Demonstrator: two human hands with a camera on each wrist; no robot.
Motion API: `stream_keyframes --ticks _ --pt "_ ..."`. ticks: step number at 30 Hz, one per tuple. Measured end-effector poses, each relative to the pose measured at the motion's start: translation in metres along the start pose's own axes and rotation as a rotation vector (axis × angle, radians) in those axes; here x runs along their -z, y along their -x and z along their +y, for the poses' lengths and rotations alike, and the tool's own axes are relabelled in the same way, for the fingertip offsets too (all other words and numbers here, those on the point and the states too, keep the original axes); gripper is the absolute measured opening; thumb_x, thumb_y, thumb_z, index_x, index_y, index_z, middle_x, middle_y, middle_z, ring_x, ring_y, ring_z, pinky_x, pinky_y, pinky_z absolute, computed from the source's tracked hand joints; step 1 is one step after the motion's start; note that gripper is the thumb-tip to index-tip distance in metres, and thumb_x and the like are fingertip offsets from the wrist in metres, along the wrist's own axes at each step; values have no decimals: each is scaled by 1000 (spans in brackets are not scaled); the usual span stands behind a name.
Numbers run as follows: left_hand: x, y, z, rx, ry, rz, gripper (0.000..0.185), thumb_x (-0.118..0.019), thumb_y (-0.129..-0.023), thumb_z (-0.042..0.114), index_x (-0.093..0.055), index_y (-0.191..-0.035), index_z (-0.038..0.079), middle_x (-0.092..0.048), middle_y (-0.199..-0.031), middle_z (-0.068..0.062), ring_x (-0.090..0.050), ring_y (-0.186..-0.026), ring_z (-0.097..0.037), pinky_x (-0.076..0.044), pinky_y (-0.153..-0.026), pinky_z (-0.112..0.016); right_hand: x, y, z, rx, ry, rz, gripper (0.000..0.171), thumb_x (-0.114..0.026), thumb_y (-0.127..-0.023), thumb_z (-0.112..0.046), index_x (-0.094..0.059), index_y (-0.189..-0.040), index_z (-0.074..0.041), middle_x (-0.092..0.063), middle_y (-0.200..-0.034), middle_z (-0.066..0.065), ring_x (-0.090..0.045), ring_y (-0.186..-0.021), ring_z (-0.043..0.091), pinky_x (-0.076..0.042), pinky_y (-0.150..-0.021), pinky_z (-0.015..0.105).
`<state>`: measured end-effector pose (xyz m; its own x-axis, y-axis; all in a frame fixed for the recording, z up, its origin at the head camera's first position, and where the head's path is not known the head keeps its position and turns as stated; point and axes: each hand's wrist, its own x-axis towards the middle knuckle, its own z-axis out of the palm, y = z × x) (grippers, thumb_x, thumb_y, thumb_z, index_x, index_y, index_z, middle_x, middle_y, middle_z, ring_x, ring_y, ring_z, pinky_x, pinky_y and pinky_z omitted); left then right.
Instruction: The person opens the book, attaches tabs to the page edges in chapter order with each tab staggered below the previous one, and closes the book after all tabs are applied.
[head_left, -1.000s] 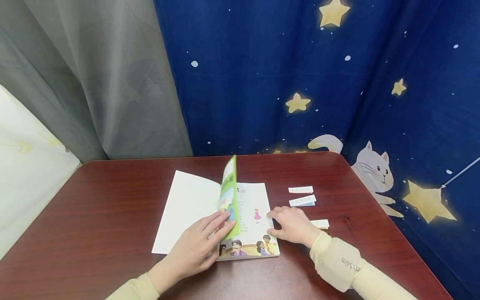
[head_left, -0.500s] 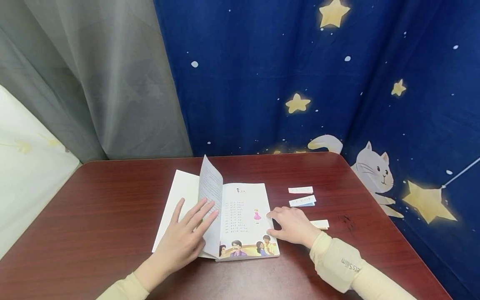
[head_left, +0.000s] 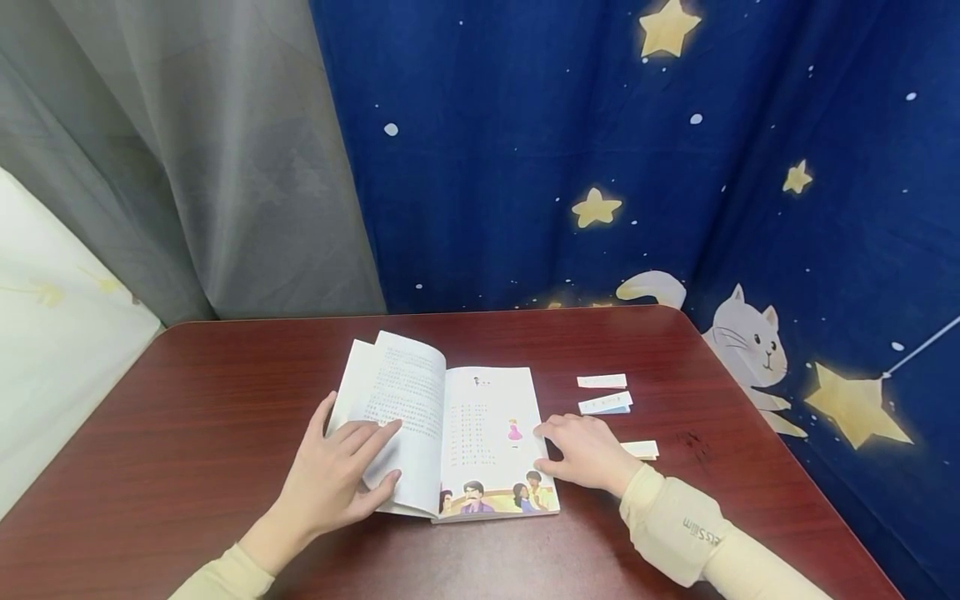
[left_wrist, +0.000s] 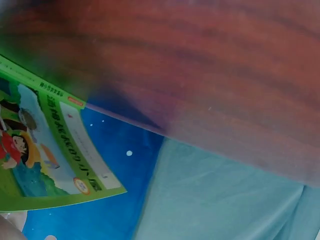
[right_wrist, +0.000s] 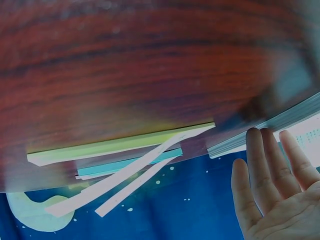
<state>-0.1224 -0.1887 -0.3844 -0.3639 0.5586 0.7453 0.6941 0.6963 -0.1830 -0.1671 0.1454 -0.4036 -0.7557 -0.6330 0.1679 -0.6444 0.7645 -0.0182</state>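
An open book (head_left: 487, 387) lies on the table, with printed lines, a small figure in pink and a cartoon strip on its right page. On its left side, a page of text (head_left: 411, 383) lies over the wider white flap (head_left: 352, 375). My left hand (head_left: 333, 479) spreads its fingers over that left side, the index fingertip on the text page. A green illustrated cover (left_wrist: 45, 150) shows in the left wrist view. My right hand (head_left: 588, 450) rests at the book's right edge. In the right wrist view, its straight fingers (right_wrist: 265, 165) overlap the page edges.
Right of the book lie folded paper slips: a white one (head_left: 602, 381), one with blue inside (head_left: 605, 403), and another (head_left: 641, 449) partly behind my right wrist. The dark red table (head_left: 225, 417) ends at a grey curtain (head_left: 225, 167) and a blue star curtain (head_left: 510, 167).
The green-backed leaf has swung from upright over to the left, uncovering the right page and showing its text side. My left hand has moved left with it. My right hand has stayed put.
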Motion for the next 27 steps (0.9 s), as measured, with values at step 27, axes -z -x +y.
stream_keyframes --ticks 27 --pt "-18 8 18 160 -23 -517 43 -63 -72 37 -60 -104 8 -57 -102 -8 -54 -92 -25 -45 -67 -40 -2 0 2 11 -7 6 40 -64 -73 -42 -64 -100 -12 -59 -88 -2 -57 -77 17 -45 -59 32"
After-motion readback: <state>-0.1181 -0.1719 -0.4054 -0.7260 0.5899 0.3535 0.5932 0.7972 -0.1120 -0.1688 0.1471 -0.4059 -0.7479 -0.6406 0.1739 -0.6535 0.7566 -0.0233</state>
